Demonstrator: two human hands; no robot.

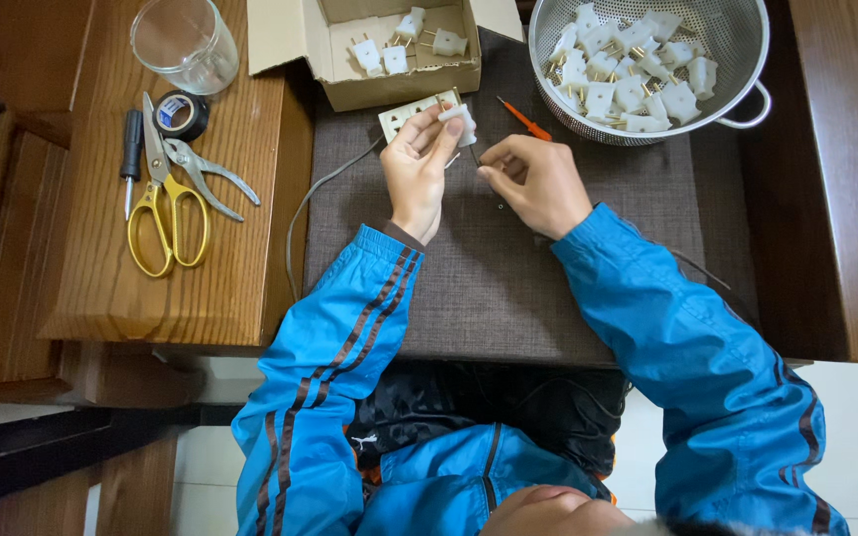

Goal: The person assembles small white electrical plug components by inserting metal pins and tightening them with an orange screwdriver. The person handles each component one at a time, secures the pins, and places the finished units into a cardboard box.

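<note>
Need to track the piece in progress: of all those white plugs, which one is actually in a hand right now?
The white plug pinched in the left hand, just below the cardboard box. The others lie loose in that box or piled in the metal colander.

The jacket sleeves [350,328] are bright blue with dark brown stripes. The plugs [628,69] are white, the mat [489,268] brown-grey woven, the scissors [166,213] yellow-handled, the screwdriver [525,121] orange, the colander [747,40] silver.
</note>
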